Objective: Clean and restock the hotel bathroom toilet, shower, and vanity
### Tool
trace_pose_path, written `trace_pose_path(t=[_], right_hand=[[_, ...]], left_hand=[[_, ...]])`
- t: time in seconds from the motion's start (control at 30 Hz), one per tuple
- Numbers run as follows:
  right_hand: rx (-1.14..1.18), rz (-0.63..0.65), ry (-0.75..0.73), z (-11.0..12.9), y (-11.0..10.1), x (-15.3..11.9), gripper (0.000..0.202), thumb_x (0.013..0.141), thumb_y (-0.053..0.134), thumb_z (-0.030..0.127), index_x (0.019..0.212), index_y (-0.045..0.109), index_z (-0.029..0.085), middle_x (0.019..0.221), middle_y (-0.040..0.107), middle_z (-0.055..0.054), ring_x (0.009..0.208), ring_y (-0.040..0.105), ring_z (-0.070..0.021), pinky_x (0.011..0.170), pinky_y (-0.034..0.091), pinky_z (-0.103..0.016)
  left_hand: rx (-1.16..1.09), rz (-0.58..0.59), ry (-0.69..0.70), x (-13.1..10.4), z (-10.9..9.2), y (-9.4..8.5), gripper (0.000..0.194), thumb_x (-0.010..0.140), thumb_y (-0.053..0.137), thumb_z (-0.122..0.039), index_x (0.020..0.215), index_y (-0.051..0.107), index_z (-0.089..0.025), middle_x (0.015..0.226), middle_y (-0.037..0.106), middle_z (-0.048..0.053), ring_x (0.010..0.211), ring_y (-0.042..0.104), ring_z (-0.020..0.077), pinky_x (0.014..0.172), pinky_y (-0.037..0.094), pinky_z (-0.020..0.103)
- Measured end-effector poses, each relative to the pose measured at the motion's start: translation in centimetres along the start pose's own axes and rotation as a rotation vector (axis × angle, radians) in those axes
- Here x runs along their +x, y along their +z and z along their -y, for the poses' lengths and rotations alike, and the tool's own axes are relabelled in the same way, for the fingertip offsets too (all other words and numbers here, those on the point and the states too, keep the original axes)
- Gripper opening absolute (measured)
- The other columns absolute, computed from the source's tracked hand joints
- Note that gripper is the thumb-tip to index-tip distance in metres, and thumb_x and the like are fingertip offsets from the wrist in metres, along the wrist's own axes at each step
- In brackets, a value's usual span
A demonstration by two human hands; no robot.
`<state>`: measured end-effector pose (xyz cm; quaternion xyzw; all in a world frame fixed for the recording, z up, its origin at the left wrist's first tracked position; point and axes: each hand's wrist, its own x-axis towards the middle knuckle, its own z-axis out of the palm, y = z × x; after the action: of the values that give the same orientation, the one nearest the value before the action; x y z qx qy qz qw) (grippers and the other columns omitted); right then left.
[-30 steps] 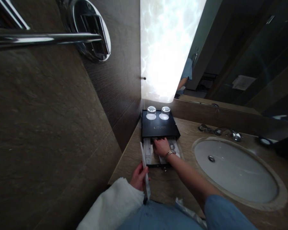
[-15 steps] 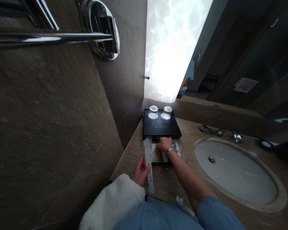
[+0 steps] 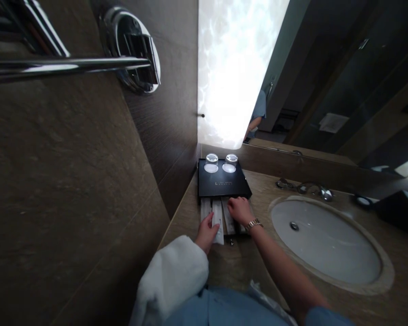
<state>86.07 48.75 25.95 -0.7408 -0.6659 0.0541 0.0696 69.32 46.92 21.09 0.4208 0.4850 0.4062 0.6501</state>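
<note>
A black box (image 3: pixel 221 184) stands in the corner of the counter, and its shallow drawer (image 3: pixel 246 232) is pulled out at the front. My left hand (image 3: pixel 207 232) pinches a long white paper packet (image 3: pixel 218 224), which slants over the left half of the drawer. Further right, my right hand (image 3: pixel 240 210) is curled above the drawer, beside a pale packet (image 3: pixel 228 222) lying in it. What its fingers grip, if anything, is hidden. White fluffy cloth (image 3: pixel 177 271) covers my left forearm, and a metal watch (image 3: pixel 254 223) circles my right wrist.
Two upturned glasses (image 3: pixel 211 159) stand on white discs on the box. To the right is an oval washbasin (image 3: pixel 326 244) with a chrome tap (image 3: pixel 313 186). A chrome towel rail (image 3: pixel 68 64) juts from the left wall. A dark box (image 3: pixel 399 210) sits at far right.
My left hand has moved forward, bringing the white packet over the drawer. My right hand has come up out of the drawer's depth and shifted slightly right in it. The view has tilted slightly.
</note>
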Motion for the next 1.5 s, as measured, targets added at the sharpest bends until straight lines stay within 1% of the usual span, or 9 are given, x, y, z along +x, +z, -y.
trace_pose_path(t=[0.23, 0.4, 0.6, 0.73, 0.83, 1.0, 1.2, 1.37, 1.5], right_hand=[[0.186, -0.081, -0.154, -1.0, 0.5, -4.1, 0.018, 0.096, 0.058, 0.02, 0.106, 0.073, 0.021, 0.107, 0.072, -0.005, 0.107, 0.059, -0.0228, 0.101, 0.037, -0.037], [0.208, 0.016, -0.389, 1.4, 2.6, -4.3, 0.02, 0.095, 0.061, 0.026, 0.111, 0.073, 0.022, 0.122, 0.068, -0.007, 0.113, 0.057, -0.0257, 0.11, 0.033, -0.048], [0.284, 0.02, -0.436, 0.5, 1.7, -7.5, 0.02, 0.097, 0.056, 0.026, 0.088, 0.071, 0.017, 0.099, 0.071, -0.007, 0.105, 0.058, -0.0253, 0.114, 0.028, -0.057], [1.025, 0.055, 0.005, -0.8, 3.7, -14.0, 0.029, 0.096, 0.053, 0.047, 0.093, 0.061, 0.019, 0.089, 0.067, -0.007, 0.084, 0.061, -0.022, 0.078, 0.051, -0.041], [1.644, 0.303, 0.453, -0.2, 6.8, -16.5, 0.066, 0.066, 0.078, 0.066, 0.106, 0.051, 0.021, 0.093, 0.068, -0.006, 0.08, 0.066, -0.023, 0.059, 0.052, -0.034], [1.957, 0.359, 0.521, 1.8, 9.0, -13.2, 0.074, 0.052, 0.09, 0.057, 0.1, 0.051, 0.016, 0.095, 0.07, -0.009, 0.082, 0.069, -0.0183, 0.07, 0.056, -0.031], [1.241, 0.465, 0.288, 0.2, 6.4, -11.1, 0.018, 0.091, 0.055, 0.033, 0.101, 0.055, 0.018, 0.08, 0.068, -0.004, 0.063, 0.065, -0.0168, 0.056, 0.046, -0.027], [0.316, -0.039, -0.093, -4.3, 0.9, -8.3, 0.023, 0.093, 0.053, 0.012, 0.103, 0.072, 0.019, 0.104, 0.072, -0.009, 0.099, 0.063, -0.0223, 0.087, 0.046, -0.034], [-0.031, -0.042, -0.197, -6.1, -0.3, -2.8, 0.029, 0.093, 0.051, 0.007, 0.111, 0.073, 0.016, 0.124, 0.066, -0.012, 0.118, 0.055, -0.0266, 0.106, 0.038, -0.044]], left_hand=[[0.186, -0.059, 0.219, 2.0, 0.2, -0.8, 0.049, 0.072, 0.061, -0.003, 0.12, 0.067, -0.01, 0.15, 0.052, 0.018, 0.146, 0.041, 0.0259, 0.126, 0.024, 0.04], [0.419, 0.021, 0.491, 0.6, 2.1, -2.3, 0.038, 0.072, 0.054, -0.013, 0.107, 0.069, -0.015, 0.115, 0.069, 0.015, 0.113, 0.066, 0.0266, 0.109, 0.047, 0.05], [0.424, -0.006, 0.485, -1.0, 1.6, -3.0, 0.04, 0.076, 0.054, -0.028, 0.113, 0.063, -0.015, 0.118, 0.065, 0.017, 0.109, 0.067, 0.026, 0.101, 0.052, 0.05], [0.36, 0.031, 0.401, -2.5, 0.4, -3.3, 0.04, 0.079, 0.053, -0.035, 0.111, 0.063, -0.014, 0.119, 0.065, 0.019, 0.104, 0.069, 0.0257, 0.096, 0.056, 0.047], [0.402, 0.056, 0.427, -3.6, -0.5, -3.3, 0.036, 0.081, 0.053, -0.036, 0.107, 0.067, -0.015, 0.114, 0.068, 0.017, 0.102, 0.069, 0.0253, 0.093, 0.057, 0.046], [0.485, 0.09, 0.507, -4.3, -1.2, -3.0, 0.033, 0.083, 0.053, -0.033, 0.104, 0.07, -0.015, 0.109, 0.072, 0.016, 0.099, 0.07, 0.0252, 0.091, 0.058, 0.046], [0.548, 0.14, 0.597, -4.5, -1.6, -2.4, 0.027, 0.082, 0.052, -0.03, 0.091, 0.075, -0.018, 0.101, 0.075, 0.013, 0.101, 0.07, 0.0278, 0.095, 0.056, 0.05], [0.562, 0.157, 0.584, -4.0, -2.0, -1.7, 0.027, 0.081, 0.052, -0.029, 0.087, 0.076, -0.021, 0.097, 0.077, 0.01, 0.099, 0.07, 0.0283, 0.095, 0.055, 0.052], [0.547, 0.172, 0.591, -4.1, -1.7, -1.1, 0.026, 0.079, 0.052, -0.027, 0.084, 0.076, -0.022, 0.094, 0.077, 0.009, 0.097, 0.07, 0.0286, 0.094, 0.055, 0.052]])
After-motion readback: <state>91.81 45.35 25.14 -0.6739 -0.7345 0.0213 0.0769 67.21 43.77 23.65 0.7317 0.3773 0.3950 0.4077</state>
